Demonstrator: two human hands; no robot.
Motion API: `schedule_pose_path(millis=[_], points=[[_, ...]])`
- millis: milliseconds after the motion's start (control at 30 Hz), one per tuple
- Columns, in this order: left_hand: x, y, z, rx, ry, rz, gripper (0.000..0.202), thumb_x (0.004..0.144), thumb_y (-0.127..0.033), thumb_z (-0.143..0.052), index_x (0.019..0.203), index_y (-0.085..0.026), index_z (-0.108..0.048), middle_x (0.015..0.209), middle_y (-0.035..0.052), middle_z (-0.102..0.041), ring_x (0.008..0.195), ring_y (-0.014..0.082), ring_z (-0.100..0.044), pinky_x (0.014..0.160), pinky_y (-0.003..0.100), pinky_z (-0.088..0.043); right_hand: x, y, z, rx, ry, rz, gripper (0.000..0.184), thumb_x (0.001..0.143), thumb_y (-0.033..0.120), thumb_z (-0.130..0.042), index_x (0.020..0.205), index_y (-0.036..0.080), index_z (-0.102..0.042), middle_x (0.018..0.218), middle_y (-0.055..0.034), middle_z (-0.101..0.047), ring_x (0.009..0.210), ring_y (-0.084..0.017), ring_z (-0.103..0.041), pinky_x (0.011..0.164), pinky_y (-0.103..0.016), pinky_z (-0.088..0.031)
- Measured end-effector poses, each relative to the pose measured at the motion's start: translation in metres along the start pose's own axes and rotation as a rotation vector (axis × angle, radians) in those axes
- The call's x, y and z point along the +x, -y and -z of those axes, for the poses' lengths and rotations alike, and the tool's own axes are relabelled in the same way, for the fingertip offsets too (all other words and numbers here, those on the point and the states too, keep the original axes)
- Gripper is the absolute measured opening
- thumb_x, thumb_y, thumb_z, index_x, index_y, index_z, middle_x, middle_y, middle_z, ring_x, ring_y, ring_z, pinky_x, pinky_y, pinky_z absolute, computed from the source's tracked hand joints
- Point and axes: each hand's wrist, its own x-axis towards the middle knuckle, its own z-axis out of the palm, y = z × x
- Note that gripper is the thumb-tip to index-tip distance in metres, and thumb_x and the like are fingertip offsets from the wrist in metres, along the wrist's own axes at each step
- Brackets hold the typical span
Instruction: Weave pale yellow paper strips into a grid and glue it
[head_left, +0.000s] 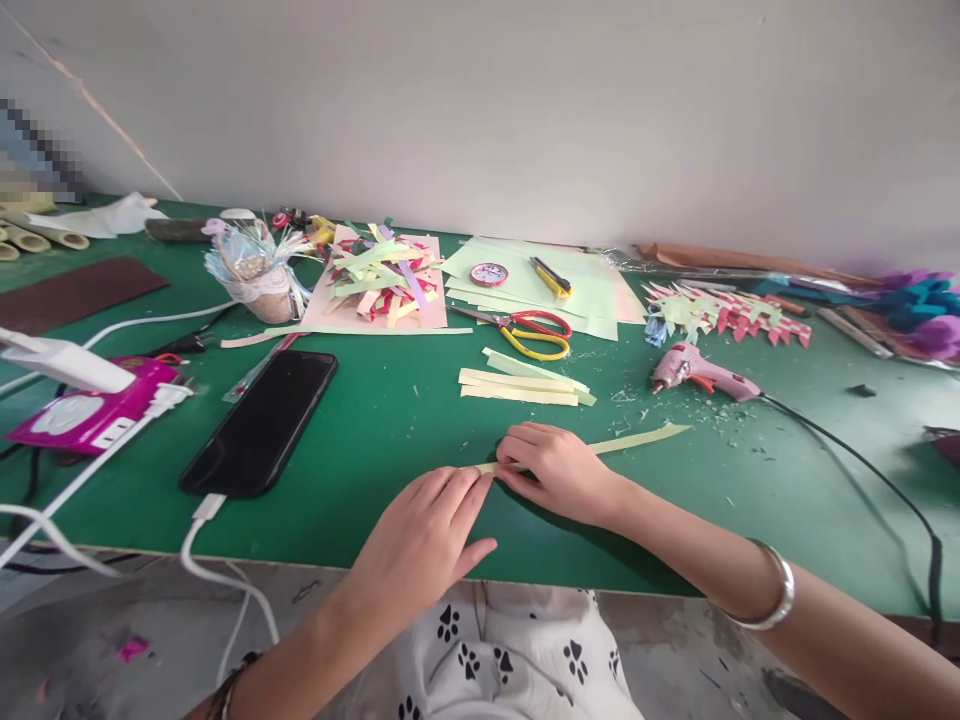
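Fingers [444, 487] of left hand [421, 532] and right hand [562, 470] hold a strip [637, 438] (tail free) near the table edge [300, 563].

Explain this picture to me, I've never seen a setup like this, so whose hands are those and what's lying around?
There's no machine: a person is working bare-handed. The one picture comes from a camera on that person's head, looking forward and down. The right hand seems to pinch a thin, pale paper strip; the left hand's fingers touch it too. Beyond them on the green table are short strips, scissors and a pink glue gun. A phone lies to the left, and a colourful paper pile farther back.
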Motion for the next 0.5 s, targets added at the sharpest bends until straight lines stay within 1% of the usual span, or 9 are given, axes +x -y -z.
schedule_pose_path(millis=[67,167,300,400,500], points=[[-0.003,-0.004,-0.001,-0.018,0.042,0.043,0.047,0.088,-0.043,-0.043,0.12,-0.01,-0.051,0.111,0.0114,-0.059,0.098,0.0232,-0.053,0.083,0.037,-0.047,-0.007,-0.002,0.005,0.024,0.008,-0.01,0.015,0.088,0.023,-0.043,0.079,0.018,-0.053,0.073,-0.0014,-0.055,0.066,-0.012,-0.047,0.059,-0.023,-0.035],[-0.005,-0.014,-0.001,-0.006,0.081,0.119,0.06,0.083,-0.054,-0.045,0.125,-0.011,-0.049,0.114,0.0117,-0.057,0.101,0.0255,-0.05,0.087,0.04,-0.044,-0.018,-0.008,0.014,0.03,0.002,-0.062,0.017,0.089,0.023,-0.041,0.08,0.018,-0.055,0.074,-0.0026,-0.056,0.069,-0.013,-0.049,0.061,-0.024,-0.038],[-0.002,-0.027,-0.004,0.041,0.079,0.198,0.072,0.079,-0.064,-0.042,0.131,-0.015,-0.045,0.117,0.0122,-0.055,0.104,0.0287,-0.046,0.091,0.045,-0.039,-0.026,-0.015,0.019,0.053,-0.007,-0.117,0.019,0.09,0.025,-0.042,0.078,0.018,-0.056,0.075,-0.0033,-0.057,0.07,-0.014,-0.051,0.062,-0.024,-0.04],[0.002,-0.034,-0.005,0.053,0.082,0.244,0.078,0.075,-0.068,-0.043,0.133,-0.015,-0.043,0.114,0.0127,-0.055,0.102,0.0296,-0.045,0.09,0.046,-0.038,-0.026,-0.02,0.017,0.042,-0.014,-0.141,0.019,0.089,0.027,-0.045,0.076,0.018,-0.055,0.072,-0.0022,-0.057,0.068,-0.013,-0.051,0.062,-0.024,-0.04],[0.005,-0.038,-0.005,0.063,0.094,0.276,0.083,0.072,-0.071,-0.044,0.133,-0.015,-0.043,0.108,0.013,-0.055,0.097,0.0294,-0.045,0.086,0.045,-0.04,-0.026,-0.024,0.015,-0.019,-0.024,-0.145,0.022,0.089,0.031,-0.046,0.073,0.018,-0.054,0.069,-0.0009,-0.056,0.064,-0.012,-0.049,0.06,-0.024,-0.037]])
